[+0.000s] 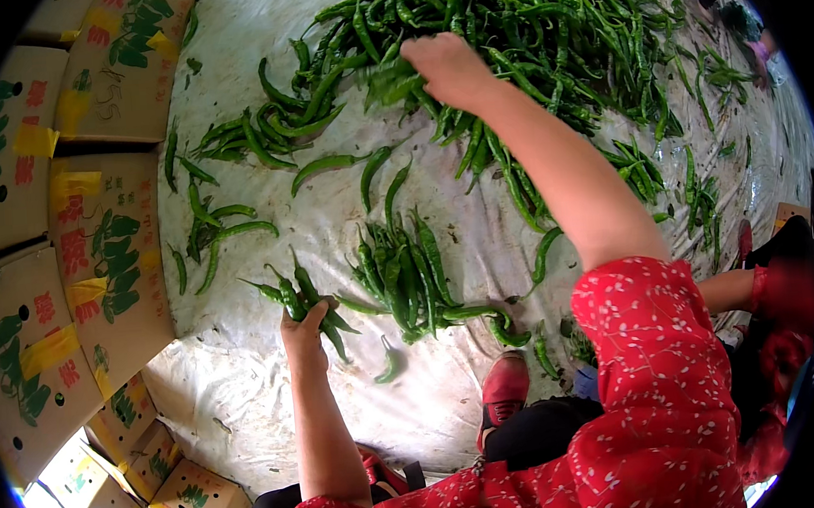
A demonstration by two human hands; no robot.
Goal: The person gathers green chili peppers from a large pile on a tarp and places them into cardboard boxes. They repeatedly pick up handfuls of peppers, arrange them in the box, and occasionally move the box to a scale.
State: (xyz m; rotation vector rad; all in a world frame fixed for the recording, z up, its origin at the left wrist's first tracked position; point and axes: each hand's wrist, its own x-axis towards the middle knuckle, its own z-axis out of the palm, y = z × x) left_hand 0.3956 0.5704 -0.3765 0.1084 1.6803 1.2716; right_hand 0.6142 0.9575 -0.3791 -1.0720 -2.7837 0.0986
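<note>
My left hand (pixel 306 325) is closed around several long green chili peppers (pixel 289 295), their stems pointing up and away from me. At the near edge of a large heap of green chili peppers (pixel 576 37), my right hand (pixel 447 67) grips a small bunch of peppers (pixel 392 85), blurred by motion. Between my hands and my feet, a smaller bundle of peppers (pixel 401 275) lies on the pale plastic sheet (pixel 246 378). One blurred pepper (pixel 390 361) is just right of my left hand. My right palm is hidden.
Stacked cardboard boxes (pixel 113 246) with printed peppers and yellow tape line the left side. Loose peppers (pixel 250 137) lie in groups across the sheet. My red shoe (pixel 505 389) is close to the bundle. Another person's arm (pixel 728 292) shows at right.
</note>
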